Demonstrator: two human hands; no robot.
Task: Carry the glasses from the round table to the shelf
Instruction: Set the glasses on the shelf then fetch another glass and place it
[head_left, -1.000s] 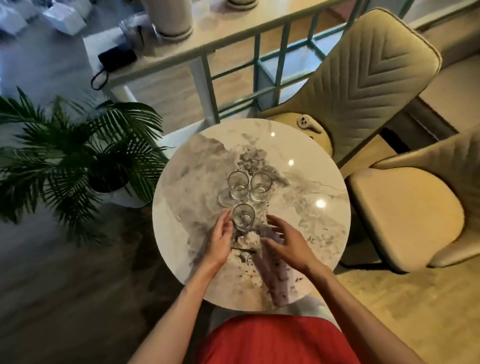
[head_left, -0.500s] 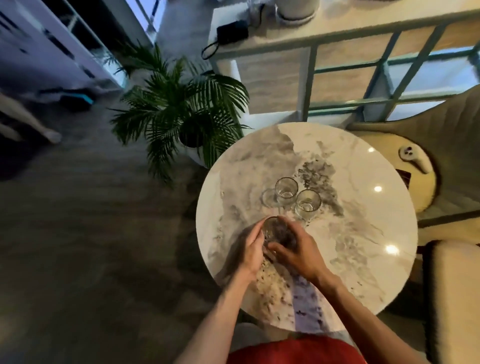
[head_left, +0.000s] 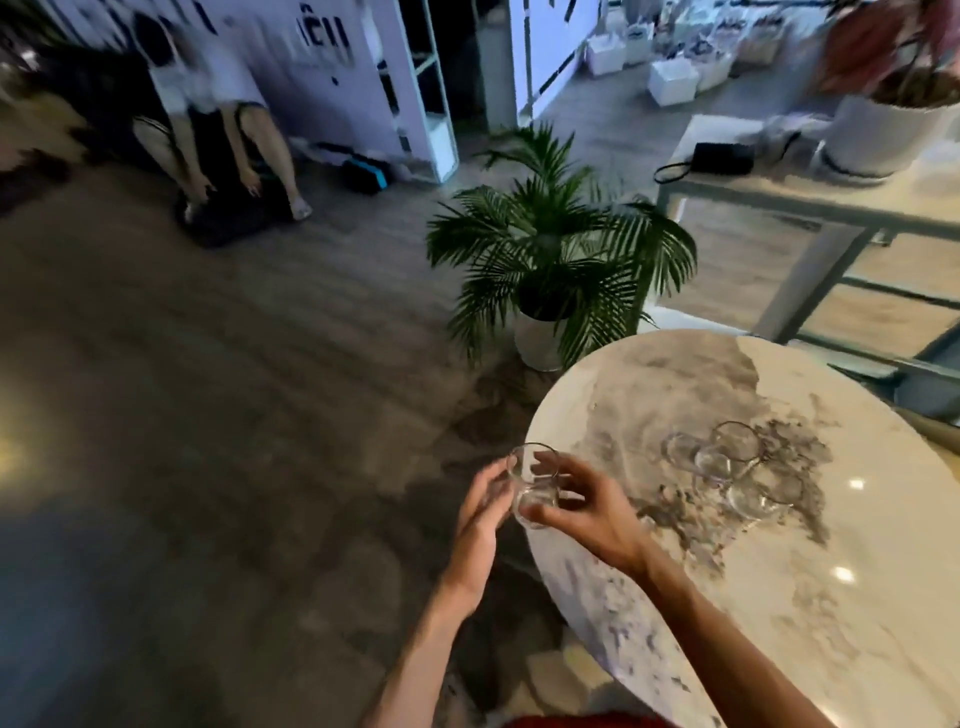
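One glass (head_left: 535, 488) is now off the round marble surface (head_left: 831, 597). Half a second ago it stood on the stone between the two hands; now it hangs just past the surface's edge, over the dark floor (head_left: 208, 467), on the side toward the potted palm (head_left: 556, 260). The right hand (head_left: 592, 512) has its grip closed on the glass, thumb under the lower wall and fingers wrapped around the far side. The left hand (head_left: 483, 512) lies against the glass's other side with fingers fairly straight, cupping more than clenching, so it steadies the glass while the right hand seems to carry most of it. The glass sits a little tilted, its rim leaning toward the palm.

The view has also swung away from the surface toward the open room beyond the palm, which suggests the person is turning to walk off. A white open shelf unit (head_left: 421, 93) stands further off, past the palm; it is blurred, and whether it is the intended shelf cannot be told.

The two remaining glasses (head_left: 732, 467) stay on the surface, close together near its middle, on the side of the held glass away from the floor. So the first carry is judged to be under way, and at least one more trip to the surface remains.
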